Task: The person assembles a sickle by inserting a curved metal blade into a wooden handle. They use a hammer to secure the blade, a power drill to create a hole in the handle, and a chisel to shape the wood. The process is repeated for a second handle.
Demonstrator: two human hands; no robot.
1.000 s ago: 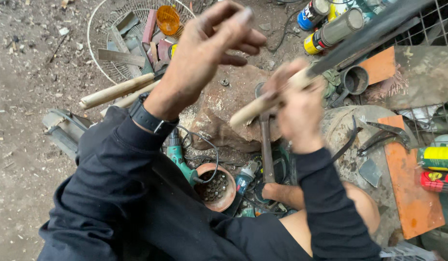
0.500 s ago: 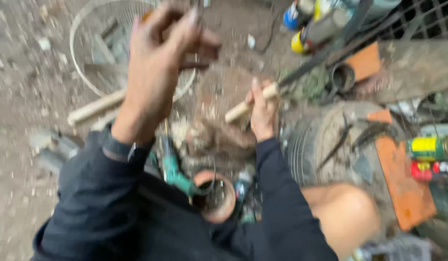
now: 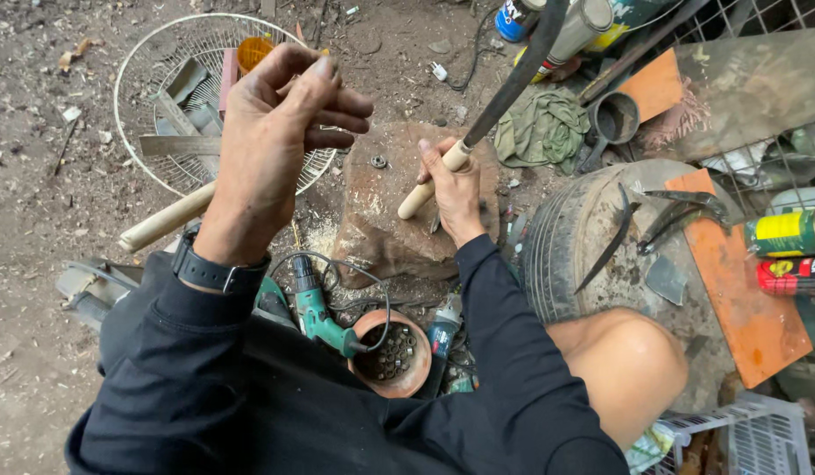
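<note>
— Which hand has the blade?
— The right hand [image 3: 454,189]: fingers clenched on its pale handle [image 3: 432,182], blade [image 3: 517,77] slanting up away. The left hand [image 3: 280,114] hovers pinched, apparently empty, beside it above the stone [image 3: 381,224].

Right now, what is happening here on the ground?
A person in dark sleeves crouches over a flat stone. The right hand grips the pale wooden handle of a long dark blade, its handle end down near the stone. The left hand is raised with fingers pinched together; what it holds is too small to tell. A green drill and a clay pot lie by the knees.
</note>
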